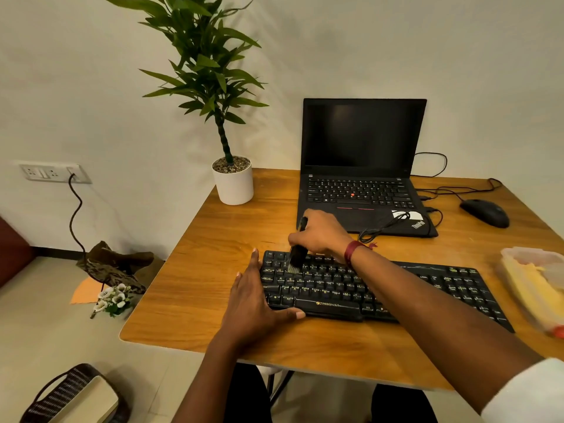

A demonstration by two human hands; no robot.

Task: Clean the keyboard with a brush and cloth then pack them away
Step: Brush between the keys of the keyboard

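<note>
Head view, desk station.

- Keyboard (329,291): black, flat on the wooden table (213,270), near the front edge, just in front of the open laptop (360,166) (screen dark).
- Left hand (256,303): fingers straight and held together along the keyboard's left end. Thumb spread away from them, lying against the front edge near the space bar. Palm rests on the table.
- Right hand (320,236): reaches across from the right, forearm passing over the middle of the keyboard. Fingers curled round the handle of the brush (297,254); a red band (351,251) sits on the wrist.
- Brush: black, nearly upright, handle top showing above the knuckles. Pale bristles point down and touch the upper-left key rows.
- Yellow cloth (531,285): lies in a translucent container (518,253) at the table's right edge, just beside the keyboard's right end (blurred, so detail is poor).
- Elsewhere on the table: a black mouse (485,212) right of the laptop and a white plant pot (233,184) at the back left corner. A coiled black cable (384,227) lies on the laptop's palm rest.
</note>
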